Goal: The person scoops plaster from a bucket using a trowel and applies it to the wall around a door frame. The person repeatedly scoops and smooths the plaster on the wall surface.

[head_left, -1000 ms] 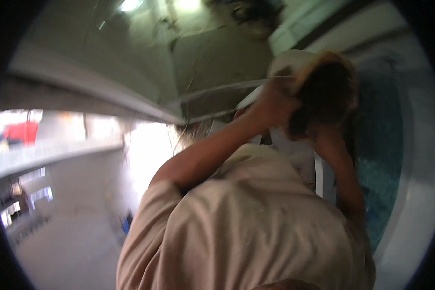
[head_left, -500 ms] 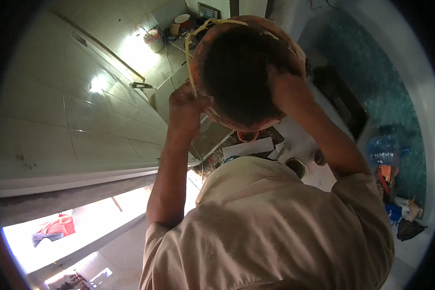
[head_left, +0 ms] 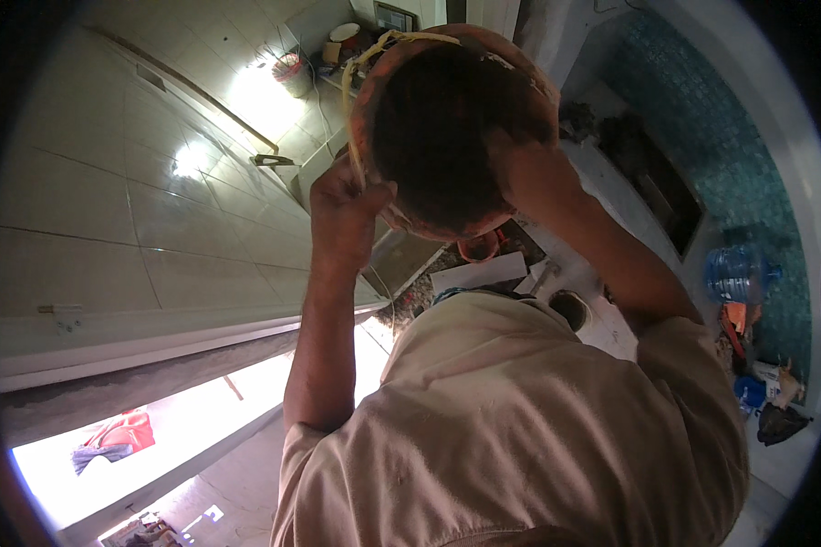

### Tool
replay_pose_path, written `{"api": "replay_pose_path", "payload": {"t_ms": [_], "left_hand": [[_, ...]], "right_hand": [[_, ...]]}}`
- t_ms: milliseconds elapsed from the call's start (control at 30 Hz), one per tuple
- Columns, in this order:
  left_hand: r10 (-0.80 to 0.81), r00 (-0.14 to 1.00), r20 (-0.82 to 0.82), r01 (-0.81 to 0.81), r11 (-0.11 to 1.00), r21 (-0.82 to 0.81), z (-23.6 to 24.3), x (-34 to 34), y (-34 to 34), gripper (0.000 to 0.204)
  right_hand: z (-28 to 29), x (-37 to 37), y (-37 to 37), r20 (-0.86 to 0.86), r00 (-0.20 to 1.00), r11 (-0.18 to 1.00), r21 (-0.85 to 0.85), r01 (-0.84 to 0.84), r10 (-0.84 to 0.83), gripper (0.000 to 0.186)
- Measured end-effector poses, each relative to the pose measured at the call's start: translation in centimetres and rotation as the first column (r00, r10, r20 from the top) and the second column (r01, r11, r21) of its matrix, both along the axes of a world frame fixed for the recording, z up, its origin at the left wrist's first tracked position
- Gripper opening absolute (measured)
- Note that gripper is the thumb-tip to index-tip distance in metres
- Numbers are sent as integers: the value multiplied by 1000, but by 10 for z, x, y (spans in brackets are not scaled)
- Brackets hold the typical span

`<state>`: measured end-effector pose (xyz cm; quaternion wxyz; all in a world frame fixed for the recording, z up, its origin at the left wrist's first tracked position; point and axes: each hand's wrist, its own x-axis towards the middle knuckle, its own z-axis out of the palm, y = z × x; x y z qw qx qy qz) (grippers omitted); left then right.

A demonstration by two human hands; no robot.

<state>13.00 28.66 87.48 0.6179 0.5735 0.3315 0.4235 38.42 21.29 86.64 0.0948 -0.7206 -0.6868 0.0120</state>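
Observation:
A round, dirty orange-red bucket (head_left: 529, 68) is held up in front of me, its mouth facing me and its inside very dark. My left hand (head_left: 340, 214) is closed on its left rim, the thumb lying over the edge. A yellow strap (head_left: 348, 82) runs along the upper left rim and down to that hand. My right hand (head_left: 531, 178) reaches over the right side into the bucket. Its fingers are lost in the dark inside, so I cannot make out whether they hold anything.
A small red container (head_left: 480, 246) is below the bucket, near a round hole (head_left: 571, 310). At right lie a blue water jug (head_left: 737, 273) and a dark bag (head_left: 781, 424) near a blue-green mosaic wall. A small bucket (head_left: 291, 75) stands at the far left by a tiled wall (head_left: 73, 191).
The bucket and both hands have shifted slightly left and up in the picture. My left hand keeps its grip on the rim, and my right hand is still inside the bucket.

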Motion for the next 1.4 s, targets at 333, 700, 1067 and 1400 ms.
{"api": "replay_pose_path", "payload": {"t_ms": [333,700,1067,1400], "left_hand": [[107,993,-40,-102,989,108,9,-10,-4,28],[212,970,-117,-183,959,217,19,-16,-16,17],[391,915,-97,-286,800,527,-11,-7,-21,26],[279,960,-33,-230,847,480,1,0,-37,39]], "right_hand": [[2,-34,18,43,993,992,70,-109,106,58],[-32,-20,50,89,996,991,130,-29,18,59],[-20,-59,52,195,976,991,-108,-79,99,32],[-3,-38,53,107,982,975,-171,-139,159,21]]}}
